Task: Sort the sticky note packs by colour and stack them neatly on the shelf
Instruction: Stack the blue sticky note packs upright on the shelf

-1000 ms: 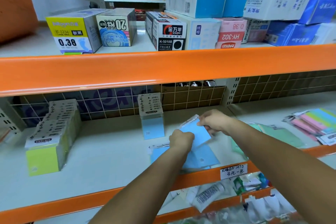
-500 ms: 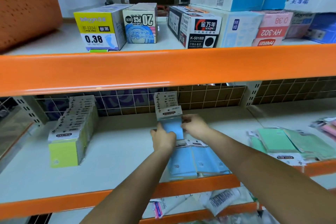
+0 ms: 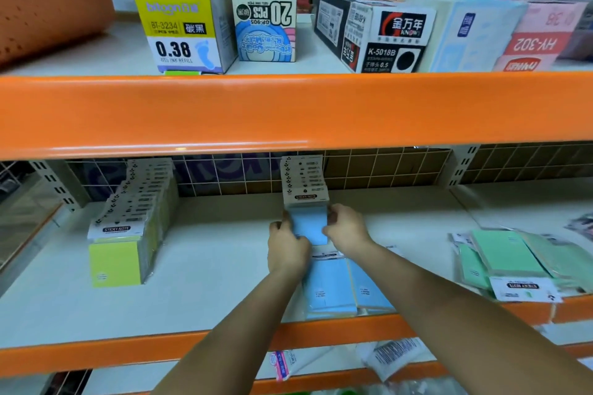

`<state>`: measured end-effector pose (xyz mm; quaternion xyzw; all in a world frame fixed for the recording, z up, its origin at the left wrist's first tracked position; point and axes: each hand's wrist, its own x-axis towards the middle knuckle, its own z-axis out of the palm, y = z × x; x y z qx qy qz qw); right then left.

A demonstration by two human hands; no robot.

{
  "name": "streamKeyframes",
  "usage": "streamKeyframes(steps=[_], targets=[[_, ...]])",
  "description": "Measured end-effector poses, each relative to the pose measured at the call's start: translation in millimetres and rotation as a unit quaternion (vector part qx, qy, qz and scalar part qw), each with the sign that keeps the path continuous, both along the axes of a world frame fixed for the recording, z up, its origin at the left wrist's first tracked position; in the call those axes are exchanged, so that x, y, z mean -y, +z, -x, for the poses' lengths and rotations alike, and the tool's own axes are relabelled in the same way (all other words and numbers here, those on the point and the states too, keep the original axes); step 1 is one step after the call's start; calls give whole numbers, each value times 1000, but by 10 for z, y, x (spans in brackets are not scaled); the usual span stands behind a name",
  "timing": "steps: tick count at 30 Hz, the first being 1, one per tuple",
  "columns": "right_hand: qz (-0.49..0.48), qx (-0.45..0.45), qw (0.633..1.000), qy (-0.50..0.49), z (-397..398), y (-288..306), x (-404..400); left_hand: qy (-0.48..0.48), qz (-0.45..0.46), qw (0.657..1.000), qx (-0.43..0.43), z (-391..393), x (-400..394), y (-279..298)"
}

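Middle shelf of an orange-edged stockroom rack: at left, a row of yellow-green sticky note packs standing upright, white header cards up, already sorted into one file. At centre, left hand and right hand, fingers curled against either edge of the front blue sticky note pack, apparently squaring it upright against the blue row behind, close to the wire grid back. Pale blue pad, clear-wrapped, white card reading "STICKY NOTE". Just below, loose blue packs flat near the front lip, awaiting their turn. At right, green packs in an untidy overlapping heap, unsorted.
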<state>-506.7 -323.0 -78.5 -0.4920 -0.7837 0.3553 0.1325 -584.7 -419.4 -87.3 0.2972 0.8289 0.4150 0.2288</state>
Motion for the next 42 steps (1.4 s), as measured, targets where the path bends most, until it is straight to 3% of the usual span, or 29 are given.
streamKeyframes(steps=[7, 22, 28, 33, 36, 39, 42], targets=[[14, 93, 996, -7, -55, -142, -76, -5, 132, 982, -134, 265, 48, -97], [18, 95, 995, 28, -105, -158, -184, -45, 144, 979, -135, 280, 108, -179], [9, 63, 997, 37, -424, -88, -257, 12, 85, 995, -42, 205, 156, -52], [20, 34, 999, 33, -753, 97, -298, -14, 110, 985, -135, -90, 132, 175], [20, 88, 995, 45, -938, 223, -327, -63, 121, 982, -129, -306, 87, 309], [19, 202, 978, 52, -1117, 328, -290, -97, 104, 984, -107, -536, 68, 443], [59, 248, 967, 10, -1302, 410, -171, -135, 90, 983, -88, -774, 42, 482]])
